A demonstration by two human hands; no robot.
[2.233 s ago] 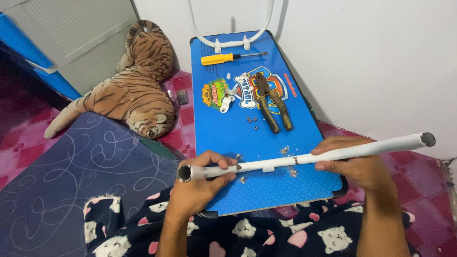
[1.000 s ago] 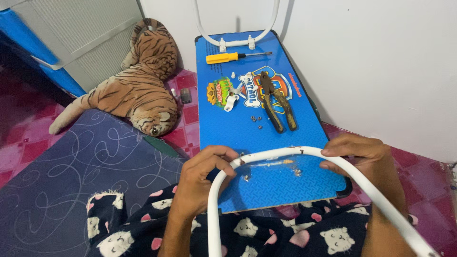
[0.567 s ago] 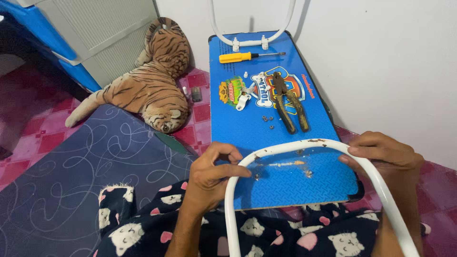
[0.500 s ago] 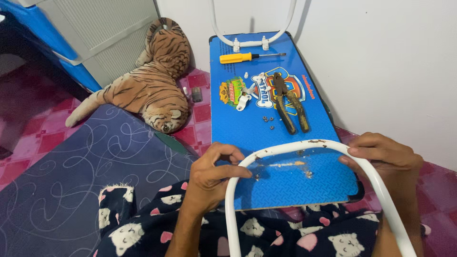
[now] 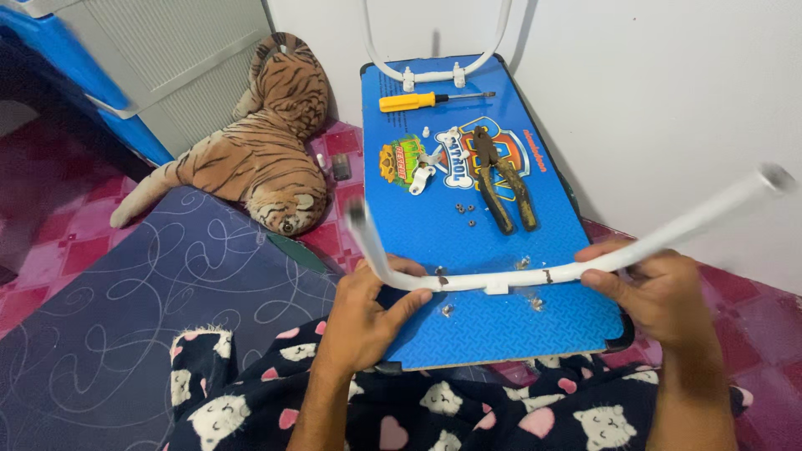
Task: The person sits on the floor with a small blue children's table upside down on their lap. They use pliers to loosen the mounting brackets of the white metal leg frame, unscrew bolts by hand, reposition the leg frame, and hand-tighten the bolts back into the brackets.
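I hold a white U-shaped metal tube level over the near end of a blue tabletop that lies flat on the floor. My left hand grips the tube at its left bend. My right hand grips it at the right bend. Both open ends of the tube point up and away from me. On the blue board lie a yellow-handled screwdriver, rusty pliers, a small white clip and several loose screws. A second white tube leg is fixed at the board's far end.
A plush tiger lies left of the board on the red tiled floor. A dark blue mattress with swirl lines is at my left. A white wall stands to the right, a blue and grey cabinet at the far left.
The tube has turned in my hands: its ends pointed down toward my lap half a second ago and now point up and away. Both hands kept their grip.
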